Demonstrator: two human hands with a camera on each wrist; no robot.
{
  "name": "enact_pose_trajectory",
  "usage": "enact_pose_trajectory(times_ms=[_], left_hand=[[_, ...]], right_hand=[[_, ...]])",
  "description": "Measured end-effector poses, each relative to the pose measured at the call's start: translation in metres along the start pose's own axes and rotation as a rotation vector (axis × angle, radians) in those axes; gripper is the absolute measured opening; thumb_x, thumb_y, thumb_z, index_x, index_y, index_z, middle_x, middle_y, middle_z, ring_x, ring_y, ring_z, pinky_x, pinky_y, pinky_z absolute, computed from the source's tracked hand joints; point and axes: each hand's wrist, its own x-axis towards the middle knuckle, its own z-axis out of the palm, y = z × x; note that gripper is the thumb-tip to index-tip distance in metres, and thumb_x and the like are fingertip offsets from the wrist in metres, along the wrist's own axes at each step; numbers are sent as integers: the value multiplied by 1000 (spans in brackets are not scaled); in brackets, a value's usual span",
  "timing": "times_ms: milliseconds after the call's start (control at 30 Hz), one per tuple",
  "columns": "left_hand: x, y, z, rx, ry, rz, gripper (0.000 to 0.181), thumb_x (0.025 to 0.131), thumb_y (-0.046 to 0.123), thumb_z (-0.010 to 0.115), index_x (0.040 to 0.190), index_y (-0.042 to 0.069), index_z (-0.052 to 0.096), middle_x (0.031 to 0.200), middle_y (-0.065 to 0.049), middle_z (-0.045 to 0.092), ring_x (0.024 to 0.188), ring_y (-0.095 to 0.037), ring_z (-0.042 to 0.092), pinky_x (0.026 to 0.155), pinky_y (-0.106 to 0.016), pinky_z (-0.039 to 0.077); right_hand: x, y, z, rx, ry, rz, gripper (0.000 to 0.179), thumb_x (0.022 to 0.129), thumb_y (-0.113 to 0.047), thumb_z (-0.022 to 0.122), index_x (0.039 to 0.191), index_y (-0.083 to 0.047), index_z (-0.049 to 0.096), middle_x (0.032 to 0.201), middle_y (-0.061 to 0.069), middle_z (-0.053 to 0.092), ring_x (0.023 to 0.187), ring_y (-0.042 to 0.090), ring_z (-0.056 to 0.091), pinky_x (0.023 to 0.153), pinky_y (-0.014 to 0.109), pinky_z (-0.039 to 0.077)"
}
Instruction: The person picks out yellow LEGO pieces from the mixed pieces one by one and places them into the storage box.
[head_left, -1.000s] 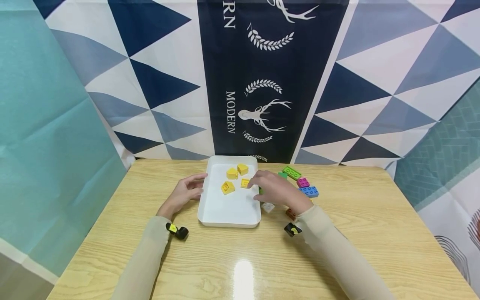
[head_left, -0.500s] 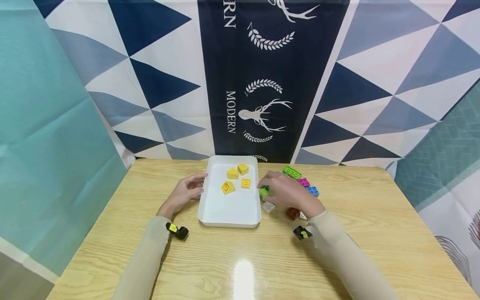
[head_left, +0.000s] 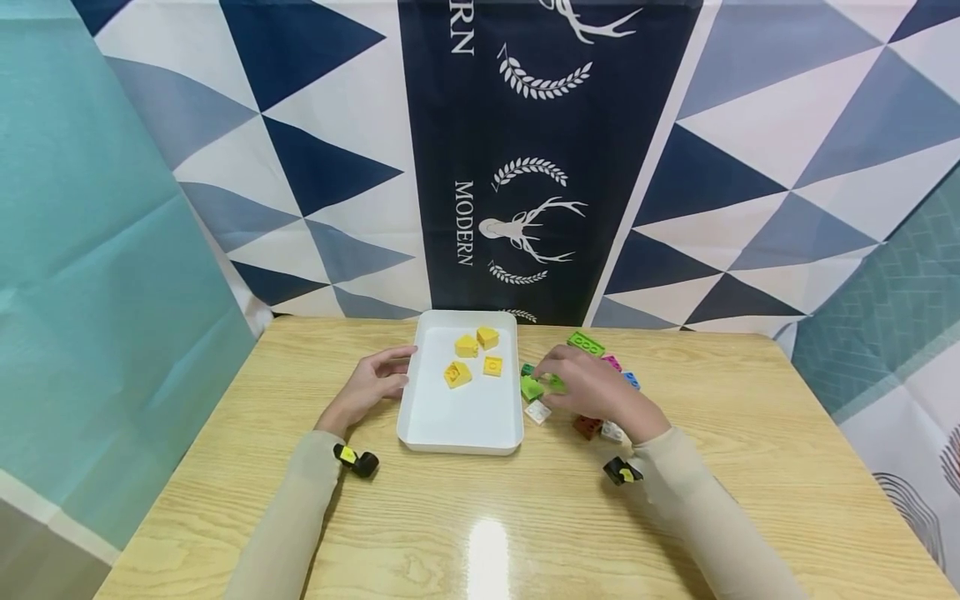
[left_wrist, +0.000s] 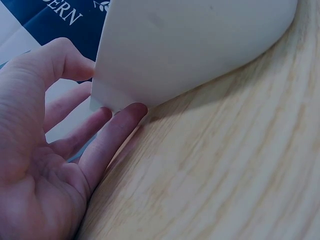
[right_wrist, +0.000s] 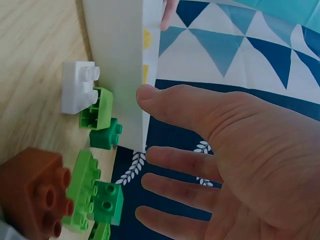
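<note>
My left hand [head_left: 367, 387] rests against the left side of a white tray [head_left: 459, 425]; in the left wrist view its relaxed fingertips [left_wrist: 135, 111] touch the tray wall. Inside the tray lie several yellow toy bricks [head_left: 492, 366], two of them wedge-shaped. To the right of the tray, my right hand [head_left: 588, 383] hovers over loose bricks with its fingers spread and nothing between them. Closest to it are a lime green brick [head_left: 531, 388], a white brick [head_left: 537, 412] and a dark green brick [right_wrist: 104, 134]. The hand hides part of the pile in the head view.
Around the right hand lie a brown brick [head_left: 587, 427], another white brick [head_left: 612, 431], a long lime brick [head_left: 585, 342], a magenta brick [head_left: 612, 363] and a blue brick [head_left: 632, 380]. A patterned cloth [head_left: 352, 175] hangs behind the wooden table [head_left: 405, 525].
My right hand has drawn back rightward from over the tray's right edge to the loose bricks, uncovering the yellow square brick and then the lime brick. The left hand stays against the tray.
</note>
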Motion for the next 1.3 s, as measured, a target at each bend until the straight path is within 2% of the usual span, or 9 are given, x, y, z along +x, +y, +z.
enact_pose_trajectory(times_ms=[133, 333, 600, 867, 1167, 1300], left_hand=[[0, -1, -1, -3, -1, 9, 63, 108, 2, 64, 168, -3, 47, 167, -38, 50, 129, -20, 68, 91, -25, 68], [0, -1, -1, -5, -1, 8, 65, 105, 2, 65, 168, -2, 48, 166, -39, 52, 126, -18, 67, 90, -26, 68], [0, -1, -1, 7, -3, 22, 63, 107, 0, 63, 167, -3, 48, 165, -39, 52, 135, -27, 66, 92, -25, 68], [1, -2, 0, 5, 0, 5, 64, 106, 2, 65, 167, -3, 48, 166, -38, 52, 128, -19, 66, 91, -25, 68], [1, -1, 0, 3, -10, 7, 64, 107, 1, 64, 168, -3, 47, 168, -38, 50, 137, -30, 66, 92, -25, 68], [1, -1, 0, 10, -9, 2, 65, 107, 2, 65, 168, -2, 47, 168, -38, 49, 139, -32, 65, 92, -24, 68]], right_hand=[[-5, 3, 0, -20, 20, -18, 30, 96, -18, 90, 123, -8, 85, 129, 15, 79, 122, 36, 75, 104, 55, 66], [-14, 11, -3, -43, 42, 4, 29, 95, -17, 91, 123, -11, 85, 131, 16, 78, 122, 37, 75, 100, 58, 67], [-26, 21, -5, -49, 41, 48, 32, 95, -17, 90, 125, -11, 85, 134, 17, 77, 123, 39, 75, 99, 61, 67], [-40, 32, -6, -45, 62, 72, 31, 97, -20, 89, 125, -10, 85, 130, 17, 78, 118, 39, 75, 96, 60, 67], [-47, 41, -9, -31, 41, 114, 34, 99, -21, 87, 131, -11, 82, 136, 19, 76, 126, 45, 73, 98, 67, 65], [-48, 41, -12, -12, 42, 130, 34, 97, -20, 89, 130, -10, 83, 129, 18, 74, 119, 42, 71, 97, 64, 65]])
